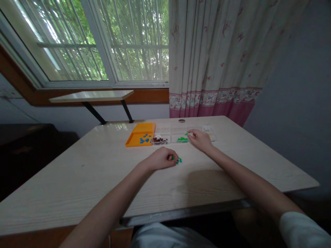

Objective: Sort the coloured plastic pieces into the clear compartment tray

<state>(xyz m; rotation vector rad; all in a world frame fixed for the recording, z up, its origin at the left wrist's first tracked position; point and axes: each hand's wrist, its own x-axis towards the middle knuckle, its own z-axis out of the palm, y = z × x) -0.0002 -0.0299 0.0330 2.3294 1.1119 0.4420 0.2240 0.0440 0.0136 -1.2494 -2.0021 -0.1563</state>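
My left hand (pixel 163 158) rests on the table with its fingers curled around a few small green and blue pieces (pixel 178 160). My right hand (pixel 199 139) reaches over a clear compartment tray (pixel 213 135), pinching a small green piece above the compartment that holds green pieces (pixel 182 139). Another compartment holds dark red pieces (pixel 159 140).
An orange lid (pixel 141 135) with blue pieces in it lies left of the clear tray on the light wood table (pixel 103 172). A small dark round object (pixel 181 121) sits near the far edge. Behind are a window shelf (pixel 90 95) and a curtain (pixel 214 58).
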